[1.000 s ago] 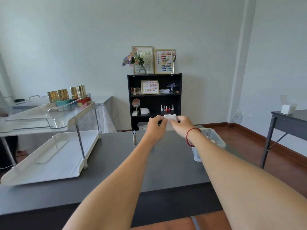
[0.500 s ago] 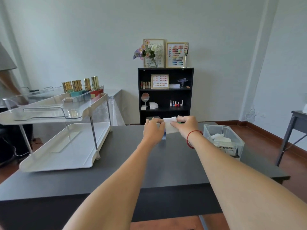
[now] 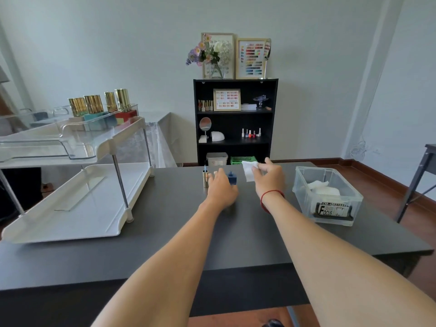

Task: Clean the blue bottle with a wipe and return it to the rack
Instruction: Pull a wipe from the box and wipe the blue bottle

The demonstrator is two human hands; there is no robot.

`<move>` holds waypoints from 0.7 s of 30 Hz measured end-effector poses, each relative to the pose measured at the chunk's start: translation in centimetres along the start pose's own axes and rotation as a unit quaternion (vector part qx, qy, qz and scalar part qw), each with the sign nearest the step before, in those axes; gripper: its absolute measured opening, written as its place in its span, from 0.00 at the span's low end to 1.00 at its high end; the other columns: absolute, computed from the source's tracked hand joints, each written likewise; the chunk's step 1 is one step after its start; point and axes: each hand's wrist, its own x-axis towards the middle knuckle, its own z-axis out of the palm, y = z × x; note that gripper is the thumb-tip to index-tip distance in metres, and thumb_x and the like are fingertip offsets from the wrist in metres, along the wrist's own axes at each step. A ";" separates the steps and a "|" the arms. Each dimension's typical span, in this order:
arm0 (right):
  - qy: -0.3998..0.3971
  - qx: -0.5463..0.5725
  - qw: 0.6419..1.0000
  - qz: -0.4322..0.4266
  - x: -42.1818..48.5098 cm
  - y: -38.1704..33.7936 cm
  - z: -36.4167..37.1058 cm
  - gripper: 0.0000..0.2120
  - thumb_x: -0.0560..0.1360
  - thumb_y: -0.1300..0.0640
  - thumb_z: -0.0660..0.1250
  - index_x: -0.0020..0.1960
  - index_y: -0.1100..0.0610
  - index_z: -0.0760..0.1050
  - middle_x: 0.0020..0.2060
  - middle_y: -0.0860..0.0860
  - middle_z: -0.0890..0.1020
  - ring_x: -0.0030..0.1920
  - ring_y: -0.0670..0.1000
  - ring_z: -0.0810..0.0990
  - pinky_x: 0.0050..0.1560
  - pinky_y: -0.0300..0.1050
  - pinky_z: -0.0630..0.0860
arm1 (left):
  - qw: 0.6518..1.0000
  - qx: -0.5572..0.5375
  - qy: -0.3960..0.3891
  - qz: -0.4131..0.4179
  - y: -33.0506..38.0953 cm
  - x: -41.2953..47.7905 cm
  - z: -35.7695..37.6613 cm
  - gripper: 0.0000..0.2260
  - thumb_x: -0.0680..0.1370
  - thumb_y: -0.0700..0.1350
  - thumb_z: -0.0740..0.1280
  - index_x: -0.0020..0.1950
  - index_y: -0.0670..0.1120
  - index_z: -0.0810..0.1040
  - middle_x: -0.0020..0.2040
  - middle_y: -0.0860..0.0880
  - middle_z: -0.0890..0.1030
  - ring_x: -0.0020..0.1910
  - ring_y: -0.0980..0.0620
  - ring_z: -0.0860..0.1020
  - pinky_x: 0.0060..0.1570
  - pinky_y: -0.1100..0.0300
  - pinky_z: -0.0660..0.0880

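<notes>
A small blue bottle (image 3: 232,178) stands uncapped on the dark table (image 3: 165,232), near its far edge. My left hand (image 3: 220,188) rests right beside it, fingers spread and touching its left side, nothing gripped. A gold cap with its brush (image 3: 205,178) stands upright just left of that hand. My right hand (image 3: 269,177) hovers to the right of the bottle, pinching a white wipe (image 3: 249,169) by its top corner. The two-tier white rack (image 3: 77,185) stands at the table's left, with several gold-capped bottles (image 3: 99,103) on its top tier.
A clear plastic bin (image 3: 326,197) holding wipes sits on the table's right side. A black shelf unit (image 3: 236,121) stands against the far wall. Another dark table's corner (image 3: 430,156) shows at the right edge.
Both hands were together on the bottle and wipe; now the bottle stands on the table, my left hand has loosened beside it and my right hand has drawn the wipe away to the right.
</notes>
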 end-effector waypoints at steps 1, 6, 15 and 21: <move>-0.001 -0.003 1.000 -0.004 0.1 0.2 0.3 0.12 0.77 0.56 0.64 0.49 0.62 0.82 0.71 0.54 0.69 0.61 0.60 0.77 0.64 0.57 0.70 | 1.000 0.010 -0.004 -0.004 -0.1 0.3 0.1 0.17 0.77 0.40 0.60 0.65 0.37 0.64 0.66 0.38 0.67 0.70 0.37 0.59 0.71 0.45 0.58; 0.008 -0.003 1.000 -0.023 0.3 1.1 1.2 0.13 0.78 0.56 0.61 0.58 0.57 0.80 0.72 0.54 0.68 0.66 0.58 0.74 0.66 0.57 0.70 | 0.999 0.022 -0.016 0.020 0.0 0.9 0.5 0.20 0.80 0.44 0.60 0.70 0.39 0.63 0.69 0.39 0.67 0.74 0.40 0.56 0.74 0.48 0.51; -0.037 -0.033 0.997 -0.057 0.5 2.0 2.2 0.13 0.79 0.56 0.61 0.60 0.56 0.79 0.72 0.55 0.67 0.69 0.57 0.70 0.71 0.56 0.64 | 0.992 0.095 0.018 0.085 -0.9 3.0 2.2 0.20 0.80 0.50 0.61 0.69 0.45 0.67 0.77 0.43 0.59 0.77 0.42 0.46 0.74 0.43 0.44; -0.077 -0.039 0.995 -0.056 0.1 1.6 2.1 0.14 0.78 0.56 0.61 0.61 0.56 0.78 0.72 0.55 0.68 0.73 0.55 0.65 0.74 0.56 0.58 | 0.994 0.058 0.011 0.092 -1.2 3.0 2.0 0.17 0.80 0.48 0.61 0.67 0.44 0.69 0.76 0.42 0.60 0.77 0.42 0.45 0.74 0.45 0.44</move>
